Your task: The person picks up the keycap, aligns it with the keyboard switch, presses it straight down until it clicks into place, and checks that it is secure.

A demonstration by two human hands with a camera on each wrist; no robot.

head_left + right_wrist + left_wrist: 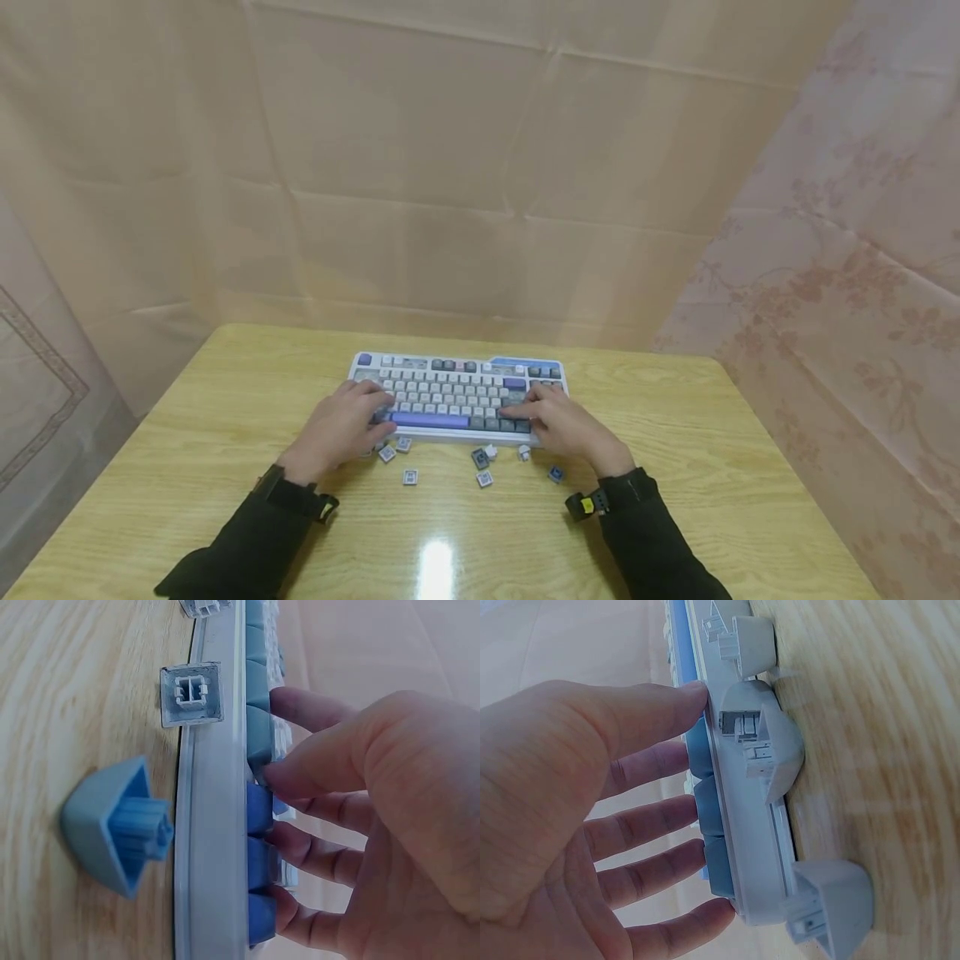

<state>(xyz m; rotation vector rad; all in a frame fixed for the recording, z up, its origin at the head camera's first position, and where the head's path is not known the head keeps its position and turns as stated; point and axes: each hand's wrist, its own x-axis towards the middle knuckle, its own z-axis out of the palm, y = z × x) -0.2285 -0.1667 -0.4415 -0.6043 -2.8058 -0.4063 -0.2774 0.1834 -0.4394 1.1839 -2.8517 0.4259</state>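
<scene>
A white keyboard (442,435) with pale, grey and purple keys lies on the table. My left hand (341,425) rests at its left end, fingers spread over the keys. In the left wrist view, the thumb (694,701) touches the front edge area beside blue-grey keys (710,799), with the other fingertips at the keys' far side. My right hand (566,421) lies over the right end, index finger extended across the keys. In the right wrist view, its thumb (289,780) sits between a grey-green key (259,731) and blue keys (259,855), other fingertips along the key tops.
Several loose keycaps lie in front of the keyboard, including a pale one (410,477), a dark one (480,457) and a blue one (556,474). Some lie with hollow undersides showing. A beige curtain (450,167) hangs behind the wooden table (675,467).
</scene>
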